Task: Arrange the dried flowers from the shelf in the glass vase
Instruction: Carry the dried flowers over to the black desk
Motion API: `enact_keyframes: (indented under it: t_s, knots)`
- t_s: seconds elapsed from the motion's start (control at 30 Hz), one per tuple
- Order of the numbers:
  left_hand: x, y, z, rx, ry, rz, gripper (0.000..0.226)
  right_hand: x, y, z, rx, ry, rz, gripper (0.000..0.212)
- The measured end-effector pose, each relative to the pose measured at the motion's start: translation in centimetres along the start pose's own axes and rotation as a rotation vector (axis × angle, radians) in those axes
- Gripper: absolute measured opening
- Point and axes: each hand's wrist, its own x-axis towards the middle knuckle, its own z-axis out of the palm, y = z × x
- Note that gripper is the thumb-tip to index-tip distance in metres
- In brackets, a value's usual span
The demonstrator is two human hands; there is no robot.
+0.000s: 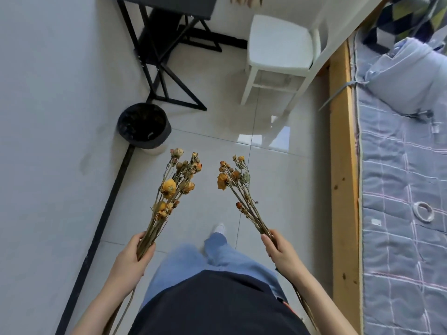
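Two bunches: dried flowers split between the hands, heads up and well apart over the floor.
Left hand (131, 256): fingers curled round the stems of the left bunch (174, 187), close to the wall.
Right hand (278, 250): fingers and thumb wrapped round the stems of the right bunch (238, 187).
Vase: not in view.
Risk: brittle heads would likely snap or shed if a bunch brushes wall, bin or chair; long stems trailing below both hands could slip out.
Room: open floor runs ahead between bin (144, 126) and chair (278, 42); bed frame (343, 165) hems the right side.

two flower bunches (174, 187) (235, 182), one stool (278, 39), one bin (144, 125)
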Motion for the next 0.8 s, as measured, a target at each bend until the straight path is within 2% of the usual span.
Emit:
enact_keyframes:
  t_s: [0.47, 0.8]
  knots:
    - [19.2, 16.2, -2.5, 0.088, -0.132, 0.067, 0.04, 16.0, -10.4, -7.4, 0.069, 0.078, 0.059, 0.02]
    - [32.3, 28.3, -6.6, 0.101, -0.199, 0.154, 0.021, 25.9, -18.6, -13.0, 0.184, 0.21, 0.104, 0.022]
